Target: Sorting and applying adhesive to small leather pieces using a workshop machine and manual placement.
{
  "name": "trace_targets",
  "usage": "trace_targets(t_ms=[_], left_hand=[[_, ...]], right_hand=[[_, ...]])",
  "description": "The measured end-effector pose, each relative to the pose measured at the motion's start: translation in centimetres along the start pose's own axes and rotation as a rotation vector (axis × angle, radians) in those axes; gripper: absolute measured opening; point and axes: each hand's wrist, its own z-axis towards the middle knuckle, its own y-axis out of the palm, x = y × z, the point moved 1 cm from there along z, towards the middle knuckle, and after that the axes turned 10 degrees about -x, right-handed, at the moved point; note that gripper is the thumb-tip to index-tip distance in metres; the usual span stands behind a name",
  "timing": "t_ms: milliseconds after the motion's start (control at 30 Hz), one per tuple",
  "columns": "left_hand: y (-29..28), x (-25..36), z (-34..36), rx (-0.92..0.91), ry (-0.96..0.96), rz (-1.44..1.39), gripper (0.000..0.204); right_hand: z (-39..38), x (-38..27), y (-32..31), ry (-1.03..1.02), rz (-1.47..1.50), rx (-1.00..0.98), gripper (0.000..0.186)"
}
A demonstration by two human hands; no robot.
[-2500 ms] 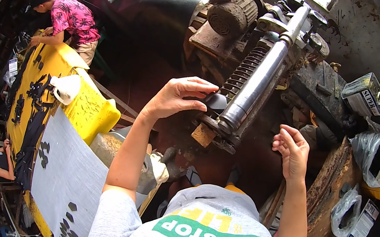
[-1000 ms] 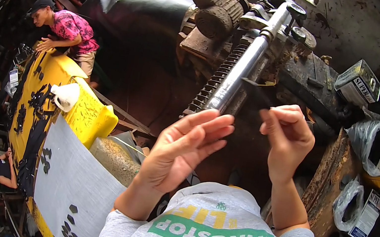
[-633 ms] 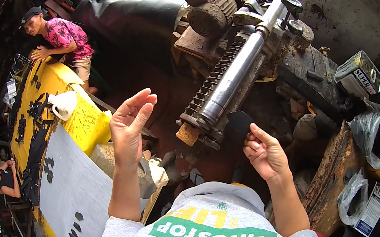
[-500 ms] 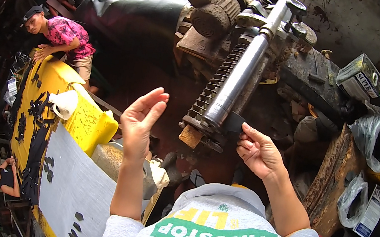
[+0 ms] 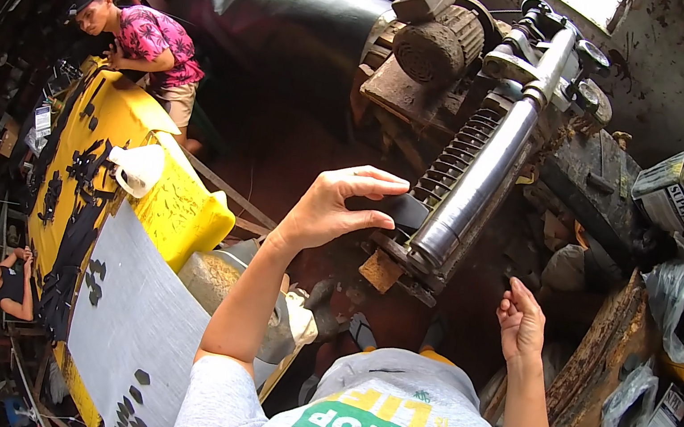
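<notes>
A roller machine with a long steel cylinder (image 5: 484, 174) over a row of dark discs (image 5: 461, 152) stands ahead of me, a wooden block (image 5: 380, 270) at its near end. My left hand (image 5: 349, 197) is at that end's left side, thumb and fingers apart around a flat black piece (image 5: 403, 213) beside the cylinder; whether they touch it is unclear. My right hand (image 5: 522, 311) is right of the machine, fingers curled together, with something small and dark at the tips that I cannot make out.
A yellow-covered table (image 5: 62, 185) with black pieces and a white jug (image 5: 134, 172) runs along the left, grey sheet (image 5: 129, 268) on it. Two people (image 5: 153, 46) (image 5: 12, 290) are at it. A motor (image 5: 432, 52) adjoins the machine. Wooden planks (image 5: 600, 347), tins and plastic bags are at right.
My right hand, seen beside the cylinder with a black piece, has moved out to the right. My left hand has moved right to the machine, where a black piece now shows on its left side.
</notes>
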Motion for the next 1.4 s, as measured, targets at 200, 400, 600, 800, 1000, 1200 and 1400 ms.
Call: trace_targets(t_ms=[200, 400, 600, 800, 1000, 1200, 1400], left_hand=[[-1.9, -0.4, -1.6, 0.059, 0.018, 0.150, 0.033], [-3.3, -2.3, -7.0, 0.434, -0.022, -0.633, 0.029], [-3.9, -2.5, -23.5, 1.012, 0.059, -1.287, 0.026], [-2.0, -3.2, -38.4, 1.474, -0.251, -0.947, 0.021], [-0.8, -4.4, -46.9, 1.629, -0.680, -0.521, 0.022], [-2.2, -6.7, -45.5, 1.512, -0.733, -0.466, 0.022], [-1.6, -7.8, -45.8, 1.482, -1.137, 0.444, 0.022]], right_hand=[[1.6, 2.9, -3.1, 0.053, -0.043, -0.005, 0.025], [4.5, 6.4, -9.7, 0.205, -0.076, -0.012, 0.022], [8.2, 11.9, -10.5, 0.557, -0.198, -0.088, 0.006], [10.4, 14.4, -10.4, 0.635, -0.360, -0.135, 0.009], [10.1, 15.0, -10.7, 0.562, -0.510, -0.100, 0.019], [9.0, 14.8, -15.5, 0.589, -0.573, -0.077, 0.024], [7.0, 13.1, -18.7, 0.384, -0.673, -0.033, 0.025]])
